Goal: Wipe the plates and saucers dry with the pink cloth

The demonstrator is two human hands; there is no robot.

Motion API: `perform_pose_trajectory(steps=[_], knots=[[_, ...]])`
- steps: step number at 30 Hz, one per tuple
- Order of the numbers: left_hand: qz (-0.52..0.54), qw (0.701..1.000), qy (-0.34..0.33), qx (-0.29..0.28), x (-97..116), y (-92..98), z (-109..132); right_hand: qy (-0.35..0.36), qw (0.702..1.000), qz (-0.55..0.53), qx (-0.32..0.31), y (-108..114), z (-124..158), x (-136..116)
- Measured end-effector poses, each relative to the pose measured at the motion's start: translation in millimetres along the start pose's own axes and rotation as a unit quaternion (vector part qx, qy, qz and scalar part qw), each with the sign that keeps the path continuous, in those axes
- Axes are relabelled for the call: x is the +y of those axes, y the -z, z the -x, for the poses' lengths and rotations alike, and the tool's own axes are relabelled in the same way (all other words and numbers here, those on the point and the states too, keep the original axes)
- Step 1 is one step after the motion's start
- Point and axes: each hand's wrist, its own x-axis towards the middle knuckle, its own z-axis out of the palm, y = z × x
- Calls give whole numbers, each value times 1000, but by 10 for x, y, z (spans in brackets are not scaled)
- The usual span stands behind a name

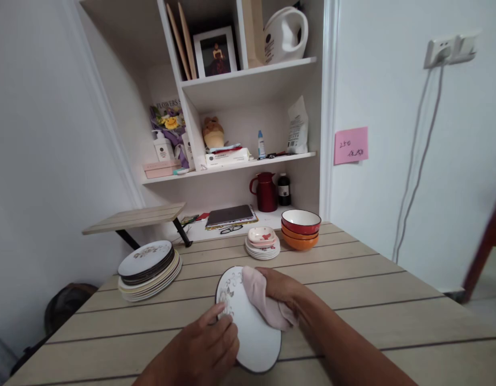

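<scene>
In the head view, an oval white plate (250, 343) with a dark rim and a grey-brown flower pattern is in front of me, over the near part of the table. My left hand (211, 343) grips its left edge, fingertips curled onto the patterned face; the thumb cannot be made out. A pale pink cloth (258, 295) is bunched in my right hand (278, 287) and presses on the plate's upper right side. Part of the cloth hangs past the right edge. Whether the plate's underside touches the table is hidden.
Stacked plates (149, 268) stand at the left beside a small raised shelf (135, 217). Further back are small plates with little dishes (263, 244) and stacked red and orange bowls (300, 230). Behind them, a laptop (230, 214) and red jug (266, 192) occupy the wall unit.
</scene>
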Motion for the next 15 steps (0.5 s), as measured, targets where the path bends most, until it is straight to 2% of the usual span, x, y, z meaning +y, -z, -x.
perform_pose_trajectory(steps=[2, 4, 5, 7, 8, 9, 10, 11, 12, 13, 14, 15], knots=[[-20, 999, 30, 6, -50, -68, 65, 5, 994, -108, -31, -49, -21, 5], [-33, 990, 129, 55, -113, -187, 148, 11, 977, -210, -37, -78, -62, 5], [-27, 974, 204, 90, -148, -248, 180, 12, 966, -256, -33, -89, -85, 1], [63, 908, 392, 134, -216, -334, 192, 8, 945, -325, -17, -111, -129, -9], [145, 852, 477, 159, -244, -351, 165, 5, 933, -359, -6, -124, -146, -15], [248, 779, 545, 183, -265, -348, 118, 2, 922, -388, 4, -138, -158, -19], [372, 685, 588, 215, -279, -332, 55, 1, 913, -407, 12, -154, -164, -23], [519, 568, 601, 219, -284, -308, -15, 3, 908, -419, 18, -169, -165, -27], [652, 442, 582, 203, -282, -285, -83, 7, 905, -425, 21, -184, -161, -30], [738, 339, 551, 190, -275, -271, -141, 12, 904, -426, 21, -197, -152, -35], [783, 272, 525, 193, -264, -274, -184, 19, 907, -420, 21, -206, -139, -41], [805, 224, 512, 198, -249, -296, -209, 28, 914, -405, 24, -211, -124, -48]])
